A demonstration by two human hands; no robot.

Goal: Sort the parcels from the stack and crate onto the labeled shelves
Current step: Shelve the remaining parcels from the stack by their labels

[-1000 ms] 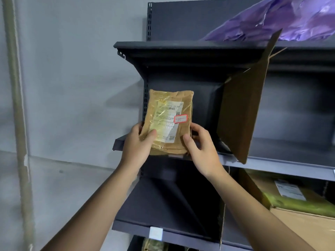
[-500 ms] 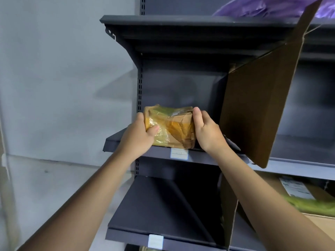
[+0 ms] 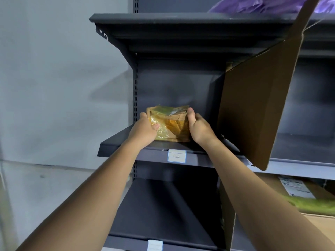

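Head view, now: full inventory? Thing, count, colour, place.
parcel: 1, brown under yellowish tape, on middle shelf, left bay
shelving: 1, dark grey, centre to right of view
shelf labels: 2, white, front edges of middle and lower shelves
cardboard dividers: 2, brown, right of parcel and on shelf below
purple bag: 1, purple, top shelf, right
labelled box: 1, brown with green wrap, lower shelf, right
left hand, right hand: 2, bare, gripping parcel's sides
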